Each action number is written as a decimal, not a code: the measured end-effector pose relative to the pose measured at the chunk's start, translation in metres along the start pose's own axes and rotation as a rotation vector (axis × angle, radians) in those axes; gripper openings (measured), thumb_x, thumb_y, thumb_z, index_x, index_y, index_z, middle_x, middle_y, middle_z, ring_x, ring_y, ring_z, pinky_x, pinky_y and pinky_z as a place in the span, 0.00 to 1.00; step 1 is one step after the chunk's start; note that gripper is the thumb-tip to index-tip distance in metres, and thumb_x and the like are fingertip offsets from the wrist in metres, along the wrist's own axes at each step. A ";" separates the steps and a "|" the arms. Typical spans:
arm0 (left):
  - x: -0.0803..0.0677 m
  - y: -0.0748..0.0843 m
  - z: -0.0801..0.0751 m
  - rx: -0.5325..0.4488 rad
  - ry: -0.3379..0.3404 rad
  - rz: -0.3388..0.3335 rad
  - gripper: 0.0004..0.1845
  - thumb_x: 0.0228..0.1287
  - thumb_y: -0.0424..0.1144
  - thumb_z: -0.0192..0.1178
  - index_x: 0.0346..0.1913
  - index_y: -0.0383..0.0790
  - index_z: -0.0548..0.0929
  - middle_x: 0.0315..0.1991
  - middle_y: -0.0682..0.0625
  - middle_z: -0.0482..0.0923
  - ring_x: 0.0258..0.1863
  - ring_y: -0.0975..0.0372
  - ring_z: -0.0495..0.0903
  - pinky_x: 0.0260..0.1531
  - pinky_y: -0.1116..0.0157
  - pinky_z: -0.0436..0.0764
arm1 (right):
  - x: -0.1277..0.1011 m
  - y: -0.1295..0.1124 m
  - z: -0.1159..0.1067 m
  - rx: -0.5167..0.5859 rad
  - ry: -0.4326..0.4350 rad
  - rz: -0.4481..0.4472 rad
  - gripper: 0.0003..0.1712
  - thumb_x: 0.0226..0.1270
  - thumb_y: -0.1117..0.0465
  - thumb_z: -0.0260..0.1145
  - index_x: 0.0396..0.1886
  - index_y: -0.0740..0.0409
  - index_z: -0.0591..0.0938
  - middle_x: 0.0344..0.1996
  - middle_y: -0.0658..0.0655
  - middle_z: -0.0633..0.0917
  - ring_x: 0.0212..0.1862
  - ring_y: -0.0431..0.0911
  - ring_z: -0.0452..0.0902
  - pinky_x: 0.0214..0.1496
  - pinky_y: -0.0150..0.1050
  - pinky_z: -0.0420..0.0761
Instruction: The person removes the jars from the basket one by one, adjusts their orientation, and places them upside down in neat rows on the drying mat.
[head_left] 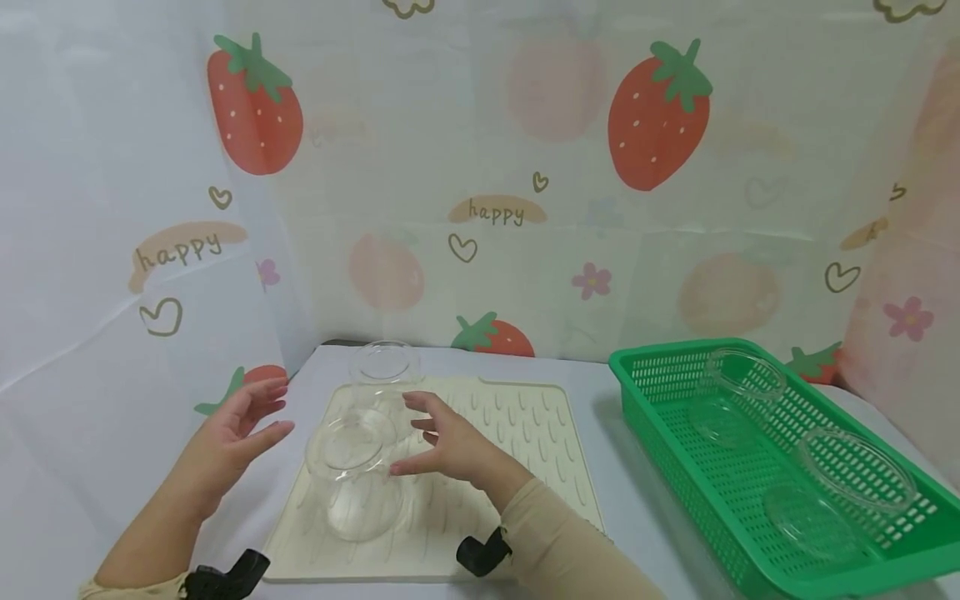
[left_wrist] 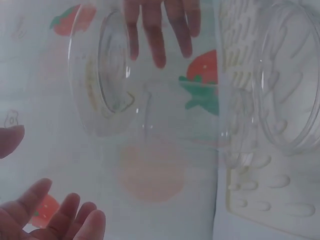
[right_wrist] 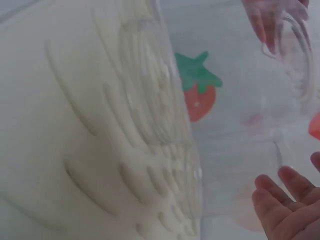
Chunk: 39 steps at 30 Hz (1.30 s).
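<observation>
Fingers apart, my left hand (head_left: 236,437) and right hand (head_left: 456,448) flank the nearer clear container (head_left: 357,487); rightward, ridged mat (head_left: 543,454) lies open to its edge.

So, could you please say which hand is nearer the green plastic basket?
Right. The right hand is left of the green plastic basket; the left hand is farther left.

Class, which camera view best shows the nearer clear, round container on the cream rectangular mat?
The head view: the nearer clear, round container appears upright, framed from rim to base. The left wrist view shows it larger but sideways, base at the picture's edge; the right wrist view shows it blurred, rim cropped.
</observation>
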<state>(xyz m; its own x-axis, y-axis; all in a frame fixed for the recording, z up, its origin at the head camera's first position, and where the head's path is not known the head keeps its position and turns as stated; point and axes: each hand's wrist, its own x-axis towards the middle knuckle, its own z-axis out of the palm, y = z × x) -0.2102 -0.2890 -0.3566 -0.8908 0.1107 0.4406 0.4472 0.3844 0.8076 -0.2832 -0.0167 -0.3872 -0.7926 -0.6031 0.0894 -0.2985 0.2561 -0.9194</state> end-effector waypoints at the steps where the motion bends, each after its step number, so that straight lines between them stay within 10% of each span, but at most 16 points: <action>1: 0.001 0.001 0.001 0.001 -0.003 0.006 0.25 0.62 0.30 0.55 0.62 0.35 0.62 0.54 0.62 0.63 0.52 0.77 0.66 0.46 0.82 0.69 | -0.001 -0.002 -0.003 -0.007 -0.002 -0.008 0.50 0.43 0.57 0.77 0.66 0.43 0.60 0.64 0.47 0.65 0.64 0.47 0.63 0.64 0.41 0.64; 12: 0.023 0.029 0.016 0.040 -0.051 0.018 0.27 0.64 0.33 0.55 0.64 0.33 0.61 0.58 0.51 0.63 0.53 0.76 0.66 0.47 0.81 0.69 | -0.009 -0.021 -0.048 -0.104 0.015 -0.064 0.46 0.48 0.52 0.74 0.66 0.41 0.61 0.61 0.49 0.69 0.63 0.45 0.64 0.65 0.40 0.63; 21: 0.047 0.058 0.039 -0.017 -0.137 -0.015 0.27 0.64 0.37 0.55 0.64 0.38 0.61 0.62 0.46 0.62 0.61 0.54 0.62 0.48 0.78 0.69 | -0.018 -0.036 -0.082 -0.171 0.035 -0.119 0.42 0.50 0.51 0.72 0.65 0.44 0.63 0.60 0.48 0.70 0.62 0.43 0.64 0.65 0.38 0.63; 39: 0.087 0.085 0.103 -0.103 -0.246 0.057 0.27 0.61 0.37 0.59 0.63 0.44 0.65 0.61 0.50 0.64 0.61 0.58 0.65 0.58 0.61 0.68 | -0.052 -0.059 -0.160 -0.202 0.169 -0.143 0.31 0.59 0.55 0.66 0.62 0.49 0.67 0.59 0.52 0.70 0.60 0.50 0.66 0.63 0.50 0.65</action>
<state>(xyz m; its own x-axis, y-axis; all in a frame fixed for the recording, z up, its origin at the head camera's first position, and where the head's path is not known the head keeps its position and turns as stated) -0.2582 -0.1524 -0.2896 -0.8510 0.3536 0.3884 0.4920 0.2777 0.8252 -0.3098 0.1208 -0.2766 -0.8074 -0.5136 0.2904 -0.4995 0.3331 -0.7997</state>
